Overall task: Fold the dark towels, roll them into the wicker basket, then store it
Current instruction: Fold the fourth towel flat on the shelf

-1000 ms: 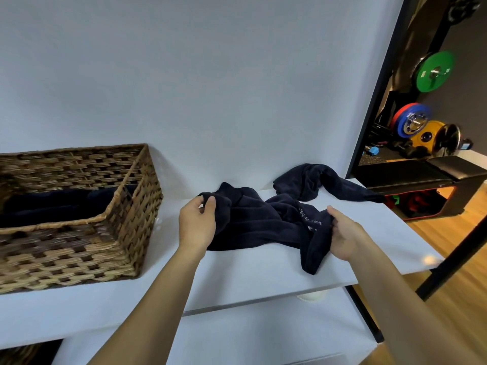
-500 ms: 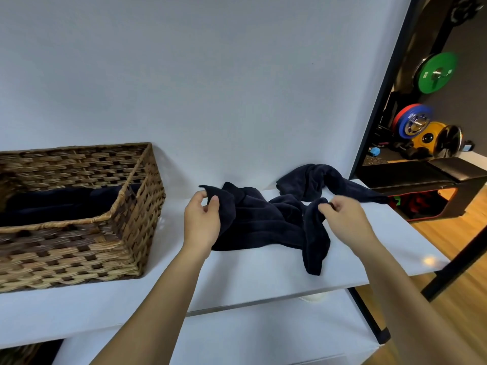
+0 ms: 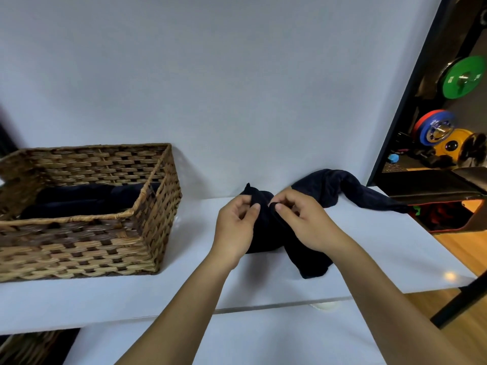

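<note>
While one basket (image 3: 87,230) waits, left hand (image 3: 235,227) and right hand (image 3: 303,219) pinch one towel (image 3: 311,256).

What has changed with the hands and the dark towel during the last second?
The right hand moved left along the dark towel, from its right end to the middle, and now pinches it close beside the left hand. The cloth between them has bunched up. The left hand kept its pinch on the towel's left corner. The wicker basket, with dark towels inside, and the second towel by the wall stayed where they were.
</note>
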{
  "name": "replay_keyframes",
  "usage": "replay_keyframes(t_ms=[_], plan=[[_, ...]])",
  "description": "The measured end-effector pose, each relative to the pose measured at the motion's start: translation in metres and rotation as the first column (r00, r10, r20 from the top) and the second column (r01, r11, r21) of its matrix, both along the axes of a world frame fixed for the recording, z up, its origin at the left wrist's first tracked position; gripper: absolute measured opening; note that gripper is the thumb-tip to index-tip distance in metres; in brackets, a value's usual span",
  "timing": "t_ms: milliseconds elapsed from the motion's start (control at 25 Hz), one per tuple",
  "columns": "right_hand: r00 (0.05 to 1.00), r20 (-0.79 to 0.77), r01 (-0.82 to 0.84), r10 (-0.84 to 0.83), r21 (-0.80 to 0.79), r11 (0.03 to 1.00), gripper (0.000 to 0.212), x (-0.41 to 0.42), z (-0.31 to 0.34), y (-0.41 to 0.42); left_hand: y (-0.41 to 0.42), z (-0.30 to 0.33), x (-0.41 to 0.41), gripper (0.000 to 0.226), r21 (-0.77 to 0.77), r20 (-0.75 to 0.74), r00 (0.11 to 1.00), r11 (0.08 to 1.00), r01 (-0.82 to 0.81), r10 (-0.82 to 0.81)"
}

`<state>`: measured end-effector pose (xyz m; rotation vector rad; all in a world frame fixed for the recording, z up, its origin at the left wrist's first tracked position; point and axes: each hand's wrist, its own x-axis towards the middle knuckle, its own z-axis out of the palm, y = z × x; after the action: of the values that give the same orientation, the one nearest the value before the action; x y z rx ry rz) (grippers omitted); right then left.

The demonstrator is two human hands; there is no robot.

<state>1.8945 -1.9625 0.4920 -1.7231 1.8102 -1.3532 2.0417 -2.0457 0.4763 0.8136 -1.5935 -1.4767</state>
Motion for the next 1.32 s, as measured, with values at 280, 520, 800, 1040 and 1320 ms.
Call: replay_keyframes(t_ms=[280,520,800,1040,1320], plan=[[0.982,0.167,-0.068,0.088,-0.122,0.99,0.019,0.009,0.008,-0.016,0.003,-0.001,0.009,0.019,0.038,-0.041,0.998,0.998,0.044,-0.043],[0.969,0.221,-0.085,0.112,-0.126,0.988,0.013,0.012,0.006,-0.019,0.012,0.005,0.007,0.016,0.064,-0.116,0.993,0.998,0.029,-0.021],[0.888,0.443,-0.094,0.126,-0.094,0.991,0.012,0.01,0.006,-0.017,0.007,0.015,0.01,0.043,-0.066,-0.068,0.978,0.979,0.193,-0.197],[0.968,0.242,0.096,-0.067,-0.108,0.99,0.021,0.012,0.007,-0.009,-0.015,0.035,0.01,0.034,-0.247,0.082,0.994,0.964,0.097,-0.079],[0.83,-0.424,0.411,-0.361,0.028,0.911,0.013,0.01,-0.01,0.003,-0.043,0.083,0.01,0.029,-0.34,0.013,0.99,0.932,-0.126,0.138]])
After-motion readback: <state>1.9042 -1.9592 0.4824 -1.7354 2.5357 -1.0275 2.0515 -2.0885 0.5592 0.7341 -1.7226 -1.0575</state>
